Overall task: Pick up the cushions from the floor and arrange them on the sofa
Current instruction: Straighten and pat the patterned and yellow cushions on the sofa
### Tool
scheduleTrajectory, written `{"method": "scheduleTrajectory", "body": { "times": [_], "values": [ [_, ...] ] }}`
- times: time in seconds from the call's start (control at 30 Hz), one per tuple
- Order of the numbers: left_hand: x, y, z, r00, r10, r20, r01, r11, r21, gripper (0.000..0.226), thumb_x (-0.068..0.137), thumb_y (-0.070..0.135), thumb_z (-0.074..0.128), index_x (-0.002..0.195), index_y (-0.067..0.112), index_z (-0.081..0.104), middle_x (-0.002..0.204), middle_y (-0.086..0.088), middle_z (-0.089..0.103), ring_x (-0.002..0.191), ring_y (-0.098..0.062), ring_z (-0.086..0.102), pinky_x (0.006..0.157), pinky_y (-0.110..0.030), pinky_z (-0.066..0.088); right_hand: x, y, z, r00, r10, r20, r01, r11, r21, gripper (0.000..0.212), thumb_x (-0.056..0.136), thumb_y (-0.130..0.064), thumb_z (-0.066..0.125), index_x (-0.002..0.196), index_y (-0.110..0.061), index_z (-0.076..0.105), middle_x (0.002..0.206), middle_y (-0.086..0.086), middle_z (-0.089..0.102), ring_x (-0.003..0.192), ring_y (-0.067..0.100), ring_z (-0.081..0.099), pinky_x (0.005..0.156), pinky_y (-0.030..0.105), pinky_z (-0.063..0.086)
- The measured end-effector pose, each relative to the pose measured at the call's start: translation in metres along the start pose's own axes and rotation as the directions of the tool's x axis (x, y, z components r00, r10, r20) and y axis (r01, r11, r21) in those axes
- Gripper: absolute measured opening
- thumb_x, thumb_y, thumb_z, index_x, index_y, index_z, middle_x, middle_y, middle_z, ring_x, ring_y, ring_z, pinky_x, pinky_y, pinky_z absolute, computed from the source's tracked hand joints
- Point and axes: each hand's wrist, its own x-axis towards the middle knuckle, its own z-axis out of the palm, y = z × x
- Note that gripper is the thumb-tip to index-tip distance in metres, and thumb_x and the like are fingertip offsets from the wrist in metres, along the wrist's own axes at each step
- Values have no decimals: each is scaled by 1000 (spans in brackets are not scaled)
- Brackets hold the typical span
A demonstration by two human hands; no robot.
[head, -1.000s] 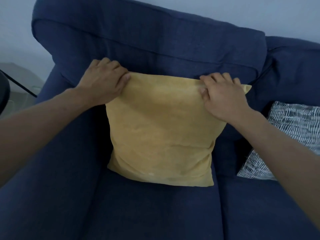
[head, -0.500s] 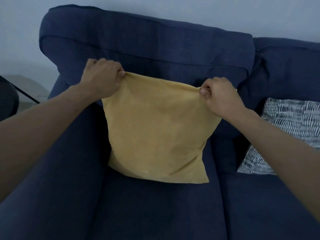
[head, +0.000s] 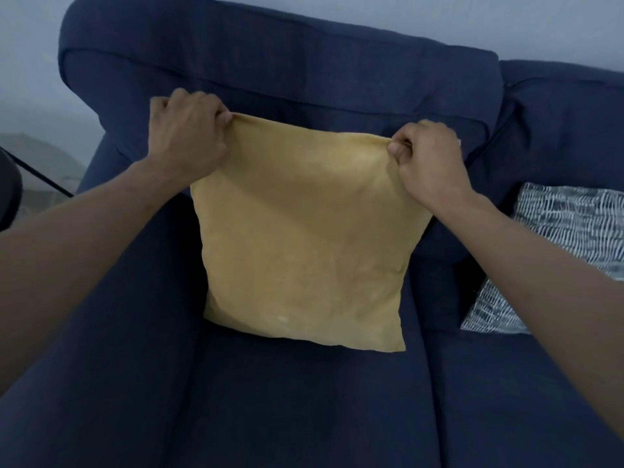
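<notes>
We see the navy sofa (head: 304, 400) with bare seat nearer us. The yellow cushion (head: 304, 238) stands upright against its backrest (bottom edge on the seat), top corners pinched by our left hand (head: 187, 136) and right hand (head: 429, 160). A patterned cushion (head: 557, 251) leans right.

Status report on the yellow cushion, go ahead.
Left hand and right hand pinching top corners. Yellow cushion upright on sofa. Patterned cushion to its right, apart.

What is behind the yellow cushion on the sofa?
The navy back cushion of the sofa rises behind the yellow cushion. The part directly behind is covered, so anything there cannot be seen.
</notes>
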Motion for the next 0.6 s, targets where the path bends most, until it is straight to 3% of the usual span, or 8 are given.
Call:
{"method": "scheduleTrajectory", "body": {
  "times": [0.17,0.27,0.33,0.4,0.5,0.6],
  "values": [
    [-5,3,4,1000,-5,-19,5,1000,-10,35,111,29,42,116,10,71,114,-15,71,108,-40,57,105,-57,38,-6,1,6,998,-5,-59,4,1000,-4,24,110,-24,56,116,-11,74,115,10,69,116,33,59,100,44,46],
    [-21,11,5,997,-31,-77,23,995,-101,38,110,32,41,128,11,67,129,-15,65,121,-39,54,108,-56,40,-29,-12,20,974,-9,-226,-18,993,-115,37,111,-35,50,135,-15,69,135,9,66,129,35,57,110,52,40],
    [-38,28,6,981,32,-191,-68,980,-185,44,112,33,39,140,9,61,143,-15,59,134,-38,52,115,-51,39,-47,-30,33,951,-91,-294,65,993,-99,46,113,-38,48,149,-13,60,155,11,57,147,35,49,122,54,35],
    [-53,51,14,935,213,-283,-278,936,-215,47,116,32,37,149,3,56,156,-16,54,147,-36,48,125,-48,34,-61,-49,49,949,-228,-217,211,972,-99,54,114,-41,43,159,-11,50,169,13,44,160,35,35,131,57,24],
    [-70,75,39,907,395,-144,-418,888,-191,56,117,40,31,161,7,44,170,-13,40,162,-27,28,132,-55,22,-75,-59,72,944,-323,-66,308,934,-180,63,116,-47,35,167,-10,37,178,13,28,168,31,18,134,62,13],
    [-75,67,53,924,382,2,-382,922,-60,68,114,55,17,166,14,35,174,-10,33,165,-26,21,133,-56,14,-74,-44,81,957,-284,-69,261,937,-234,68,115,-53,31,169,-12,34,178,13,28,168,30,19,134,63,13]
  ]
}}
